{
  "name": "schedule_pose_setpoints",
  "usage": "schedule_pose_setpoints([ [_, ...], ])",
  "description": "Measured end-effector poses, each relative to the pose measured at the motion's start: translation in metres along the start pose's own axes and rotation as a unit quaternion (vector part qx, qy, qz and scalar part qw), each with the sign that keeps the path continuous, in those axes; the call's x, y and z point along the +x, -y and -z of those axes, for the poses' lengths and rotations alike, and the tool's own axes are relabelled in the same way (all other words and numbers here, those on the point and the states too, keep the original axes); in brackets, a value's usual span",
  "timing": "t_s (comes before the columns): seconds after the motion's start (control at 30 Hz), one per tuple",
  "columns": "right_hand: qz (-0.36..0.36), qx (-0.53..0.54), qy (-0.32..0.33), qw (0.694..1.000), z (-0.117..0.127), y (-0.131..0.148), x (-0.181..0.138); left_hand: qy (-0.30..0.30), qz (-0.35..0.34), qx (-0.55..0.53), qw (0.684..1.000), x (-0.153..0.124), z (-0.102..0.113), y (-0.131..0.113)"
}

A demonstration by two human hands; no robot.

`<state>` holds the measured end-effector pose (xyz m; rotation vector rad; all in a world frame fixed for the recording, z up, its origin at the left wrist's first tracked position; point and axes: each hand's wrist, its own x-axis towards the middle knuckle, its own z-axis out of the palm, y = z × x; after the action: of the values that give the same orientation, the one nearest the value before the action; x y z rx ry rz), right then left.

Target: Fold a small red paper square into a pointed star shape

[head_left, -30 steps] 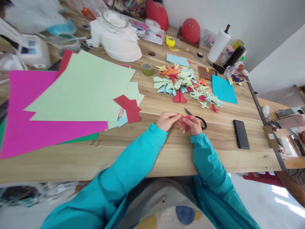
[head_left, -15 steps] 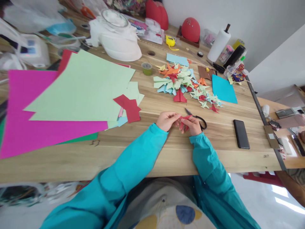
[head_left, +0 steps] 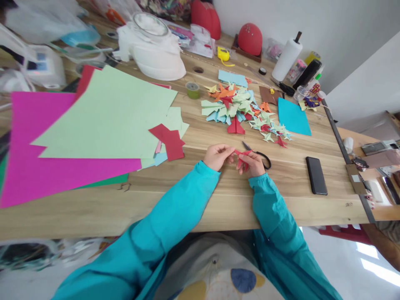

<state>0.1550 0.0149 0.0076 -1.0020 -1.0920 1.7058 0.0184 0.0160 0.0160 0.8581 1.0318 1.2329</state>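
Note:
Between both hands is a small red folded paper piece (head_left: 243,153), with pointed tips showing past the fingers. My left hand (head_left: 216,156) pinches its left tip between thumb and finger. My right hand (head_left: 254,164) is closed on its middle and right side, covering part of it. Scissors (head_left: 266,160) with black handles lie on the table just behind my right hand. Beyond the hands sits a pile of folded paper figures (head_left: 233,106) in green, red, orange and blue. Two red paper scraps (head_left: 173,143) lie to the left of my left hand.
Large pale green sheets (head_left: 109,116) overlap a magenta sheet (head_left: 37,166) on the left. A black phone (head_left: 316,175) lies at right, with a blue sheet (head_left: 293,117) behind it. Green tape (head_left: 193,90) and a yellow tape measure (head_left: 223,54) stand farther back.
My left hand has drawn slightly left and up, toward the paper's tip. More of the red paper now shows between the hands. The table items have not moved.

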Motion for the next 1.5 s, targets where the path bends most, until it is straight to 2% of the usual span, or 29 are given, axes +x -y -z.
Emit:
schedule_pose_setpoints([
  [0.4,0.005,0.009,-0.002,1.000,0.001,-0.001,0.002,0.033,-0.028,0.021,0.999,0.003,0.001,0.006],
  [0.6,0.006,-0.011,-0.006,1.000,0.002,-0.001,0.003,0.053,0.001,-0.026,0.998,0.004,0.003,0.006],
  [0.77,0.013,-0.025,-0.016,0.999,0.001,-0.001,0.002,0.028,0.023,-0.069,0.997,0.004,0.002,0.005],
  [1.0,0.021,-0.030,-0.011,0.999,0.001,-0.002,0.002,0.008,0.005,-0.035,0.999,0.000,-0.001,0.000],
  [1.27,0.018,-0.055,0.008,0.998,0.000,0.001,0.000,0.000,-0.037,0.059,0.998,-0.003,-0.002,-0.004],
  [1.5,0.003,-0.033,0.002,0.999,0.003,-0.002,0.002,0.018,-0.040,0.063,0.997,-0.004,-0.002,-0.005],
])
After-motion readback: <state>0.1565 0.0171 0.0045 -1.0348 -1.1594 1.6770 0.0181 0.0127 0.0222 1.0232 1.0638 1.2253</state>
